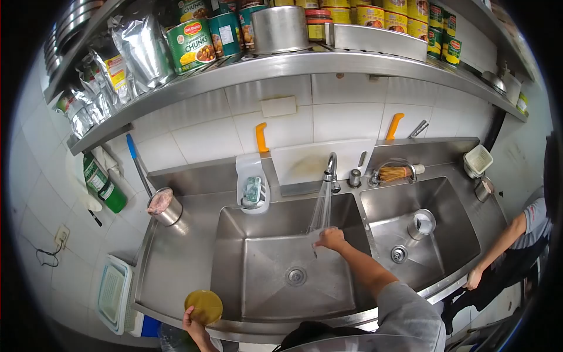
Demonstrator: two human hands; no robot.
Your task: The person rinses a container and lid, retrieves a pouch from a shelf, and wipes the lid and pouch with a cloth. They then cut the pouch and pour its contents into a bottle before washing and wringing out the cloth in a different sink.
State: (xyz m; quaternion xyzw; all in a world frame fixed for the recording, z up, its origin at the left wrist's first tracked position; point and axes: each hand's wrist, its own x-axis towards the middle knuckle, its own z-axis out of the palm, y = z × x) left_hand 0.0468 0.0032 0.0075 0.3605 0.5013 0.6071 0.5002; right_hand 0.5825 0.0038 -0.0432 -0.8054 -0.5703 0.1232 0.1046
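Observation:
Water runs from the faucet (332, 167) in a spray over the large left sink basin (270, 252). My right hand (331, 239) is in that stream, its fingers closed round a small pale or clear item (315, 239) too blurred to name. At the lower left, my left hand (192, 320) grips the edge of a round yellow-green lid or dish (205, 306), held over the counter's front edge beside the basin.
Right basin (422, 234) holds a metal cup (421, 224). A metal pot (165, 206) stands on the left counter, a sponge holder (252, 186) behind the basin. Cans (190, 47) fill the overhead shelf (258, 66). Another person's arm (495, 249) is at the right.

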